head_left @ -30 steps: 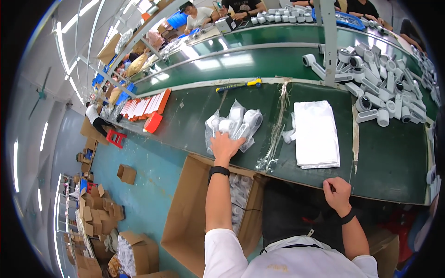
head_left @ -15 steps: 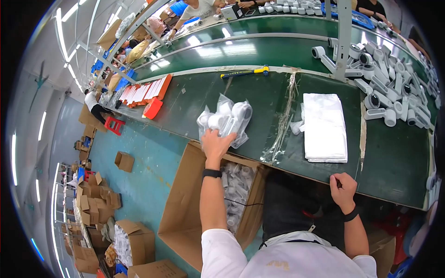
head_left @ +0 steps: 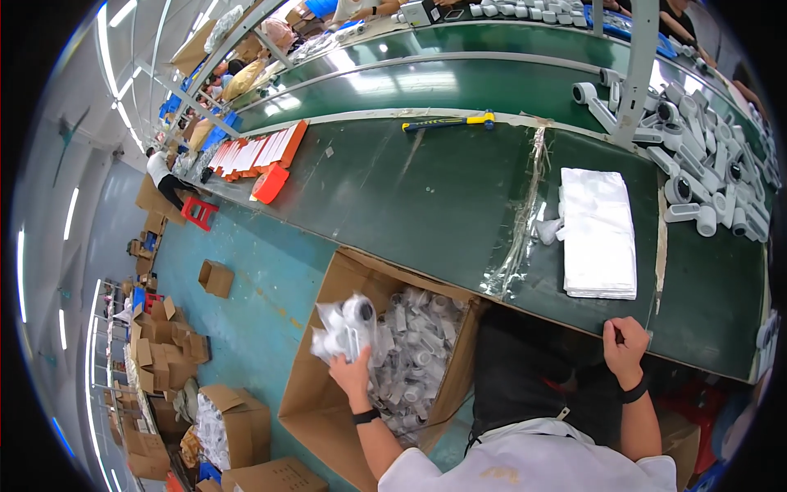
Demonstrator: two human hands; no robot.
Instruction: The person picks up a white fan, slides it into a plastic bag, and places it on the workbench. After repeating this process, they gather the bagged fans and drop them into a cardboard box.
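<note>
My left hand point(head_left: 351, 373) grips clear plastic bags of white plastic parts point(head_left: 348, 328), with round heads and long handles. It holds them above an open cardboard box point(head_left: 316, 389) beside the bench. Inside the box lies a heap of similar bagged white parts point(head_left: 416, 353). My right hand point(head_left: 625, 348) is a loose fist at the bench's front edge, with nothing seen in it. Beyond that fist a stack of flat white bags point(head_left: 599, 234) lies on the dark green bench point(head_left: 393, 201). A small crumpled clear bag point(head_left: 548, 230) touches the stack's left side.
Loose white parts point(head_left: 709, 164) are piled at the bench's right. A yellow-and-blue hammer point(head_left: 448, 122) lies along the far edge. Orange-and-white flat packs point(head_left: 258, 152) and a red tape roll point(head_left: 270, 183) sit at the left. A metal post point(head_left: 637, 74) stands at the far right.
My left hand has lifted the bagged white parts off the bench and carried them down over the cardboard box. My right hand remains closed by the bench edge. The whole view has shifted slightly.
</note>
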